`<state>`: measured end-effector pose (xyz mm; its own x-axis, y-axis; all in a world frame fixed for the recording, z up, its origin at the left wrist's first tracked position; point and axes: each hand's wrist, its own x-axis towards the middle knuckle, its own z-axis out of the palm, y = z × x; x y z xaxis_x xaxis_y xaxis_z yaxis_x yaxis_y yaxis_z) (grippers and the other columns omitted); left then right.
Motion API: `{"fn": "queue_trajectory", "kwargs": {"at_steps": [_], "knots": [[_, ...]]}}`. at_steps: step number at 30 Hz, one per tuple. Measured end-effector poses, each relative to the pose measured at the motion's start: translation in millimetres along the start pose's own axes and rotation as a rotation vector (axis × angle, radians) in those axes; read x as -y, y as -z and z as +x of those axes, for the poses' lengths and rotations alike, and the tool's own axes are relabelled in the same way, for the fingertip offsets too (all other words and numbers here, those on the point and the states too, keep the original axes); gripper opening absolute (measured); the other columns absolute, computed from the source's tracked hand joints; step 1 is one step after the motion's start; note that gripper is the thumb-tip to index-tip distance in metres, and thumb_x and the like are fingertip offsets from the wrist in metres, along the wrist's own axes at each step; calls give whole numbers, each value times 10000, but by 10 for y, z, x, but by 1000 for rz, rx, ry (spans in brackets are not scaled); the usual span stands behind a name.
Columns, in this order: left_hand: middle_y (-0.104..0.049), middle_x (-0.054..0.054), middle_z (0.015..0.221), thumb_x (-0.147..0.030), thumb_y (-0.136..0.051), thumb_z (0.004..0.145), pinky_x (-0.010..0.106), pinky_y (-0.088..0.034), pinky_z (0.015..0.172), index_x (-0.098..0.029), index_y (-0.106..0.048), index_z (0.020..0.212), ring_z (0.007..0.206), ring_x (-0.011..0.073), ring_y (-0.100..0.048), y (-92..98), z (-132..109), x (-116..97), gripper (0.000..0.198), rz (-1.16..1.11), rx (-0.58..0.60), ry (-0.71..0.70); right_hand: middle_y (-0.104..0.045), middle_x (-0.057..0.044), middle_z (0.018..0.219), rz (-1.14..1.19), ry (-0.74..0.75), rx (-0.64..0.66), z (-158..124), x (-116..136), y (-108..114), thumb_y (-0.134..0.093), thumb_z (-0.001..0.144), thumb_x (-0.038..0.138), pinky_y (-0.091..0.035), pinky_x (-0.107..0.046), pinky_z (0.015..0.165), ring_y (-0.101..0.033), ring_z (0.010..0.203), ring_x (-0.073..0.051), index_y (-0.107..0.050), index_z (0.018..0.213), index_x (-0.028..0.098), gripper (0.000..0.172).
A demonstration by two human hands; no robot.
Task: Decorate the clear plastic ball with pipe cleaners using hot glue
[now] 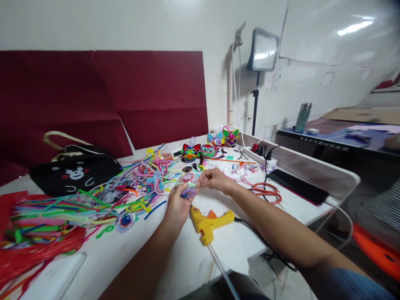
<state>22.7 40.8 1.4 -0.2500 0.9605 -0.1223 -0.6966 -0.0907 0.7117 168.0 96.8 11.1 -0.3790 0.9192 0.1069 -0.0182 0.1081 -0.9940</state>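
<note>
At centre, a round, translucent lilac piece (186,178) looks plastic; lower centre, a smooth yellow plastic glue gun (206,225); lower left, a glossy, crinkled red plastic bag (37,257).

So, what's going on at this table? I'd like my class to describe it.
Someone is doing craft work with bare hands at a white table. The left hand holds a round, multicoloured piece, while the right hand pinches at its edge. A yellow glue gun lies close by, on the near side. Colourful ornaments, some with pointed ears, stand farther back, and a tangle of fuzzy craft stems spreads to the left.
</note>
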Motion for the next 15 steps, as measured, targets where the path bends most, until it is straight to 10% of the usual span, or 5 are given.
{"fn": "queue_trajectory", "kwargs": {"at_steps": [15], "knots": [[-661,23,831,-63,-651,659,350,-601,728,-156,-548,660,764,150,-651,-2,-13,-9,139,35,24,16,-567,38,563,-229,183,62,65,-64,159,-786,612,327,-342,-207,513,-440,501,-70,-671,686,127,242]]}}
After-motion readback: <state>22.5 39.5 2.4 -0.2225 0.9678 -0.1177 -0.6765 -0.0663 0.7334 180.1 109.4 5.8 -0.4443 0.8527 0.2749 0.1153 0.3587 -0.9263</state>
